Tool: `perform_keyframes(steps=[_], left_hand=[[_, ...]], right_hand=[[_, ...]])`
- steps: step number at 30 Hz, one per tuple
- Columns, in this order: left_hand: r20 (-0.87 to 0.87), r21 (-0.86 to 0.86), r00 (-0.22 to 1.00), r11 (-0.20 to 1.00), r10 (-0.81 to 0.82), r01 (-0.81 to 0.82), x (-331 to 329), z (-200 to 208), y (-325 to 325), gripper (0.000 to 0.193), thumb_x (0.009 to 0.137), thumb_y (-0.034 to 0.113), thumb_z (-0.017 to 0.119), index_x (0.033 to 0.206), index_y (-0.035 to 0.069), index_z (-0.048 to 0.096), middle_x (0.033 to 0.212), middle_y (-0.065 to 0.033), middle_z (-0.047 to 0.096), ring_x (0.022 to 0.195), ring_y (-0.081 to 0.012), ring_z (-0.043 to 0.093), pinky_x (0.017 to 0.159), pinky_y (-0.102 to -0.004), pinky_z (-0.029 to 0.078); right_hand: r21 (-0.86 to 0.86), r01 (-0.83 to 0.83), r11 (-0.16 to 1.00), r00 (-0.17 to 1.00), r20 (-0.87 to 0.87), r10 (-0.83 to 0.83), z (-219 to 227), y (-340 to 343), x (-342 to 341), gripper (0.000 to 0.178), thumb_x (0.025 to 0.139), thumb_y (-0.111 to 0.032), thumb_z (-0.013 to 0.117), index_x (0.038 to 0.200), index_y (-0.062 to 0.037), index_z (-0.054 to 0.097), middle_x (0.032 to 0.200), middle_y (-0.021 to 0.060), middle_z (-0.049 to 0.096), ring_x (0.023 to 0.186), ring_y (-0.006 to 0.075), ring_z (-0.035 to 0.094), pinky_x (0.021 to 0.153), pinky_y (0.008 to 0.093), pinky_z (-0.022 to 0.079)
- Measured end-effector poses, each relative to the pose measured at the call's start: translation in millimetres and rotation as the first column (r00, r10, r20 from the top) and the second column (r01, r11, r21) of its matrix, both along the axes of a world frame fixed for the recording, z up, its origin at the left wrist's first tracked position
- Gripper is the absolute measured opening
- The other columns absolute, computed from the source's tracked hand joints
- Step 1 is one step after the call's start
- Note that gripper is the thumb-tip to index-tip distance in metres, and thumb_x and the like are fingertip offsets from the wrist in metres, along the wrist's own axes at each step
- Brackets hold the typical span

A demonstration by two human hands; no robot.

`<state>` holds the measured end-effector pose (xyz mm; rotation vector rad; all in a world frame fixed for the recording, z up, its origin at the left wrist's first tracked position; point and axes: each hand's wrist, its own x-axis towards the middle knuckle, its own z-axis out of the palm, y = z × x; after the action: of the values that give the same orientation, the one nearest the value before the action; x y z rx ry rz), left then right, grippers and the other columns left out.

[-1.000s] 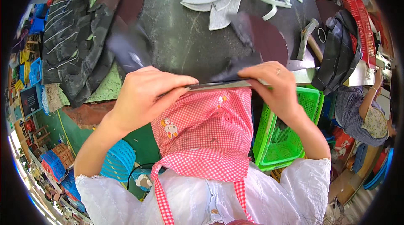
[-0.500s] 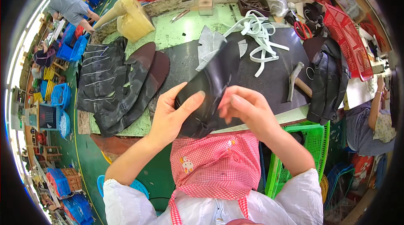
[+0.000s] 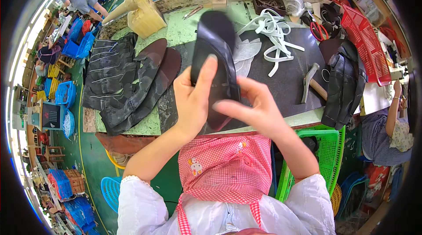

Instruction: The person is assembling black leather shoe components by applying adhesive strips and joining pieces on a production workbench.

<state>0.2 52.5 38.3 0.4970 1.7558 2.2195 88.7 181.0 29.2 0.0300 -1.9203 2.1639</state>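
Note:
A glossy black leather shoe piece point(image 3: 214, 37) stands nearly upright above the bench's near edge, its upper end blurred by motion. My left hand point(image 3: 193, 98) grips its left side, thumb lying along the front face. From the right, my right hand point(image 3: 252, 103) holds the lower part, thumb across the front and fingers behind the edge. Behind the piece, pale grey pointed scraps point(image 3: 249, 54) rest on a dark mat point(image 3: 274, 87). A hammer point(image 3: 311, 82) lies on the mat to the right, near a tangle of white strips point(image 3: 274, 41).
Black leather pieces point(image 3: 110, 76) and dark brown-lined ones point(image 3: 172, 65) cover the bench's left; another black bundle point(image 3: 345, 85) lies right. A yellowish block point(image 3: 145, 20), red-handled scissors point(image 3: 318, 31) and a red basket point(image 3: 365, 43) stand farther back. A green crate point(image 3: 321, 147) sits below right.
The shoe piece has swung from slanting to nearly upright and turned its face. My right hand, earlier beside its edge with fingers bent, now grips its lower part.

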Motion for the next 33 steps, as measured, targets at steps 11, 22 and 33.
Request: perform_keyframes(steps=[11,22,33], left_hand=[[-0.295,-0.122,0.946,0.988,-0.132,0.1,-18,-8,6,0.022,0.097,0.018,0.075,0.093,-0.003,0.078,0.078,0.0018,0.073,0.068,-0.0022,0.061,0.058,-0.0236,0.049],[-0.56,-0.533,0.799,0.834,-0.22,-0.144,-138,9,-53,0.029,0.103,0.029,0.06,0.103,0.007,0.078,0.073,-0.0045,0.072,0.061,-0.0097,0.064,0.062,-0.0305,0.051],[-0.854,-0.514,0.52,0.108,0.026,-0.851,-398,-77,-238,0.02,0.093,0.03,0.068,0.103,0.02,0.082,0.09,-0.0096,0.078,0.084,-0.0322,0.074,0.074,-0.0437,0.057]], right_hand=[[0.355,0.187,0.916,0.97,0.077,-0.228,-8,17,13,0.02,0.093,-0.008,0.075,0.108,0.0036,0.072,0.08,0.0071,0.072,0.074,0.004,0.061,0.065,0.0266,0.052],[0.659,0.749,0.065,0.533,-0.542,-0.65,12,277,103,0.025,0.099,-0.017,0.068,0.113,0.0027,0.073,0.101,0.0098,0.076,0.089,0.0182,0.068,0.085,0.0338,0.052],[0.862,0.482,0.155,0.525,-0.142,-0.839,-55,349,160,0.034,0.104,-0.027,0.065,0.101,0.0064,0.061,0.075,0.0077,0.052,0.069,0.0157,0.045,0.063,0.0329,0.038]])
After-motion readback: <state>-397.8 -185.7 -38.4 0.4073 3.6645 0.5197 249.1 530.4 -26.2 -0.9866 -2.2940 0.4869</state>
